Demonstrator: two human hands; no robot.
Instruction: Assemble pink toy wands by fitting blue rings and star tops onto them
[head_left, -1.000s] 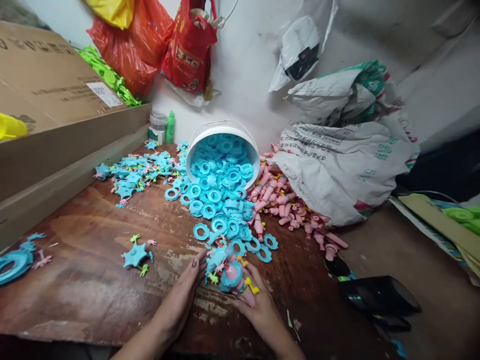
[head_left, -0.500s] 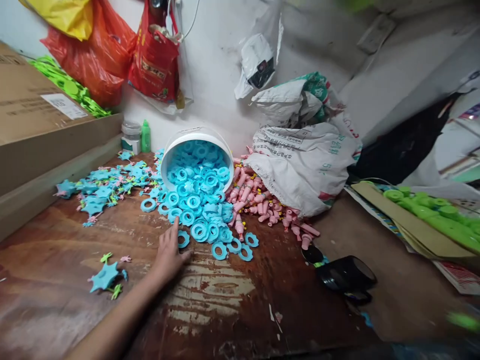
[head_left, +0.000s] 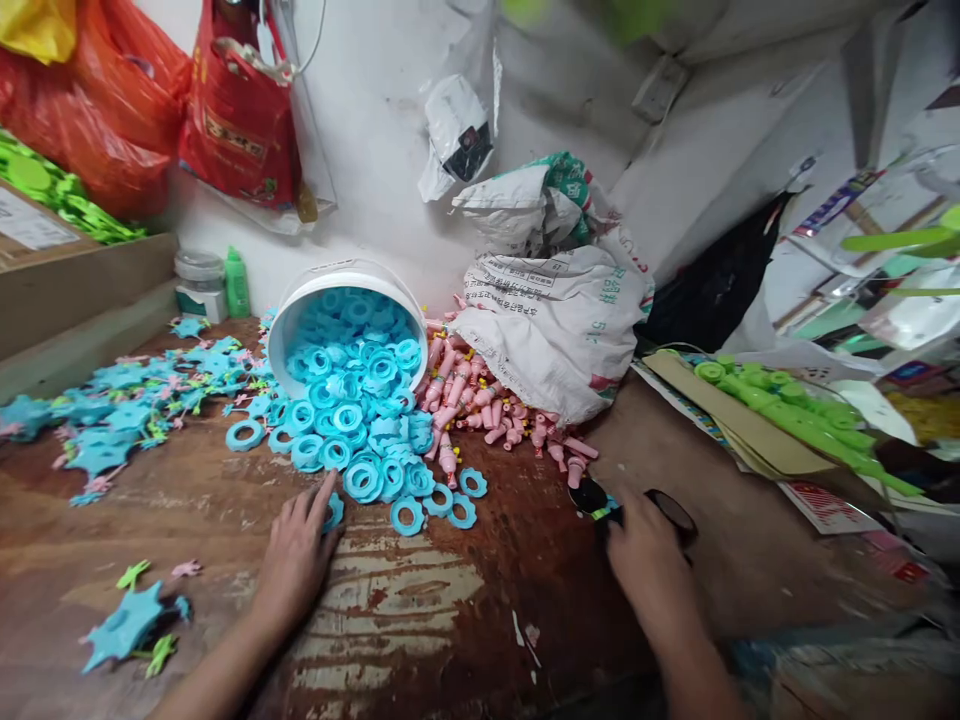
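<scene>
Left grip (head_left: 296,555) flat and spread on the counter (head_left: 420,620), fingertips on 1 blue ring (head_left: 333,512) at the pile's near edge, nothing pinched yet; right grip (head_left: 646,560) covering a black object (head_left: 675,512), closure unclear; better to slide 1 ring clear before lifting.

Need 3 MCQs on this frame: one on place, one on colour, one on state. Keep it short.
1. Where is the left hand?
A. inside the bucket
B. at the near edge of the spilled rings
C. on the sack

2. What colour are the rings?
A. blue
B. yellow
C. red

3. How does the white bucket stand?
A. upright
B. upside down
C. tipped on its side

Answers:
1 B, its fingers touch a ring on the table.
2 A, the whole pile is blue, next to pink pieces by the sack.
3 C, its mouth faces the camera and rings spill out.
</scene>
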